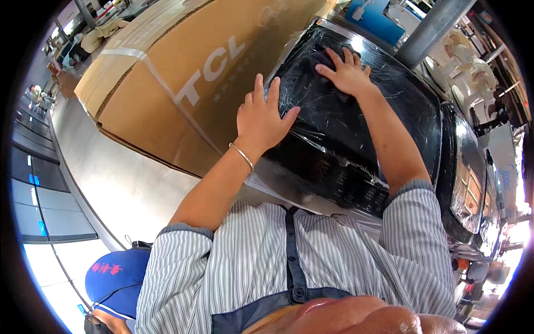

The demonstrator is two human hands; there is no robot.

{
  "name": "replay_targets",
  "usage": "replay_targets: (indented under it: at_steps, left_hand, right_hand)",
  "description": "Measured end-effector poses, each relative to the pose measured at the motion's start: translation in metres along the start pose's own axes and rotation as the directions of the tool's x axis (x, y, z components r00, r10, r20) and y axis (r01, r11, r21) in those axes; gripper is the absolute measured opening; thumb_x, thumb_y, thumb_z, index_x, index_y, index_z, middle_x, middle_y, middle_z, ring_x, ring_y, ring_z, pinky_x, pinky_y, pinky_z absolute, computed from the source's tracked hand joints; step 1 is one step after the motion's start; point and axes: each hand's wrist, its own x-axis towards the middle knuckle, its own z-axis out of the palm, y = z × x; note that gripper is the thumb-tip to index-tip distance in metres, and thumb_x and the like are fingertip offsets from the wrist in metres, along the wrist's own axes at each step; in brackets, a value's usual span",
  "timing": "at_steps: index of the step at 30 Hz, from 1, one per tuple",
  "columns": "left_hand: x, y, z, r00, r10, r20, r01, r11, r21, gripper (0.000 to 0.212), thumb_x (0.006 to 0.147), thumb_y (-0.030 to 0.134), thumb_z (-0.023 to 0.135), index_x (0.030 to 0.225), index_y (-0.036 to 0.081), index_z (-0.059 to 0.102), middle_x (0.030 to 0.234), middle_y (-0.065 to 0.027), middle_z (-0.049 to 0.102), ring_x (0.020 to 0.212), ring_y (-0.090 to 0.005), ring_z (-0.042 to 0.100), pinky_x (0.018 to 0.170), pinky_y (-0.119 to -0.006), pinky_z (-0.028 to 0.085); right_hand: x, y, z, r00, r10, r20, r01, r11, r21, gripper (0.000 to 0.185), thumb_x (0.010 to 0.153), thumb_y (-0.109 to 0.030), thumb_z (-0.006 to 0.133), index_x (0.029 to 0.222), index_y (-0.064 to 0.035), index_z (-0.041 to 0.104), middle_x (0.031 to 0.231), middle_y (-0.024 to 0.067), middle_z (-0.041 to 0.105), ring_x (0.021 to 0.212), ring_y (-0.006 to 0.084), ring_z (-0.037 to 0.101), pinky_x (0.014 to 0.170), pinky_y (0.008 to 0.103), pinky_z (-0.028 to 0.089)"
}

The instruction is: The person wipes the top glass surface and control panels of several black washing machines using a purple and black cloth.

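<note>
A washing machine with a glossy black lid (pixel 400 100), partly covered in clear plastic film, stands before me. My right hand (pixel 348 73) presses a dark cloth (pixel 321 62) onto the lid with its fingers spread. At the lid's left edge, beside a large cardboard box, my left hand (pixel 263 119) has its fingers apart and nothing in them. Whether its fingertips touch the lid or the box, I cannot tell. Below the lid lies the black control panel (pixel 346 183), its film torn along the upper edge.
The TCL cardboard box (pixel 167 83) stands close on the left, bound with a pale strap. More film-wrapped machines (pixel 467 179) stand at the right. Several fans (pixel 459 50) and a grey metal pole (pixel 434 33) are behind. A person in a blue cap (pixel 119 271) is at lower left.
</note>
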Motion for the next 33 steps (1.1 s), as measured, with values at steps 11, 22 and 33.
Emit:
replay_targets:
  at_steps: [11,22,33]
  left_hand:
    - [-0.002,0.001,-0.003,0.997,0.008,-0.073,-0.012,0.998,-0.054,0.069,0.086,0.045,0.065,0.140,0.007,0.046,0.139,-0.0210,0.050,0.115,-0.0359,0.057,0.096,-0.042,0.048]
    - [0.003,0.000,-0.007,0.998,0.008,-0.065,-0.017,0.989,-0.145,0.087,0.086,0.056,0.062,0.149,0.006,0.028,0.147,-0.0245,0.037,0.120,-0.0416,0.053,0.093,-0.045,0.050]
    - [0.007,-0.018,0.002,0.955,0.058,-0.290,-0.158,0.929,-0.334,0.087,0.089,0.052,0.058,0.149,-0.002,0.025,0.151,-0.0325,0.022,0.139,-0.0482,0.026,0.115,-0.047,0.025]
  right_hand:
    - [0.161,0.042,0.028,0.986,0.160,-0.040,-0.158,0.987,0.040,0.089,0.079,-0.087,0.033,0.153,-0.0397,0.025,0.162,0.0120,0.016,0.147,0.0405,0.016,0.114,0.0640,0.013]
    - [0.167,0.028,0.040,0.990,0.079,-0.116,-0.080,0.997,-0.003,0.086,0.080,-0.085,0.035,0.152,-0.0397,0.027,0.162,0.0093,0.017,0.148,0.0360,0.016,0.116,0.0588,0.014]
    - [-0.035,-0.102,0.021,0.933,-0.325,-0.154,0.330,0.944,0.007,0.070,0.088,-0.066,0.047,0.148,-0.0321,0.039,0.156,0.0101,0.031,0.145,0.0343,0.024,0.112,0.0564,0.024]
